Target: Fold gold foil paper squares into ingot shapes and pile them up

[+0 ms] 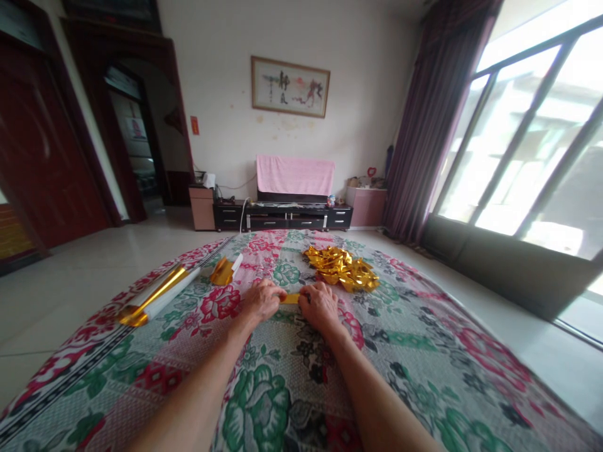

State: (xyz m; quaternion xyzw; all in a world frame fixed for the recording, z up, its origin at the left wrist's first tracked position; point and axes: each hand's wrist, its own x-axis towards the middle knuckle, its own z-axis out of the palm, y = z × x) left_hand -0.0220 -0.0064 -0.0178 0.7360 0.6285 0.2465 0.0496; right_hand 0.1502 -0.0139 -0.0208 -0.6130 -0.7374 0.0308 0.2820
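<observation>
A narrow strip of gold foil paper lies between my two hands, just above the flowered cloth. Its left end is pinched in the fingers of my left hand. My right hand grips the other end, fingers curled over it. Beyond the right hand sits a heap of folded gold foil pieces. To the left of my left hand are a few gold foil sheets with a white underside showing. Farther left lies a loose roll of gold foil paper, white on one face.
A flowered cloth covers the surface under my hands. Past its far edge stands a low black cabinet with a pink cloth draped over something on top. A dark curtain and a large window are at the right.
</observation>
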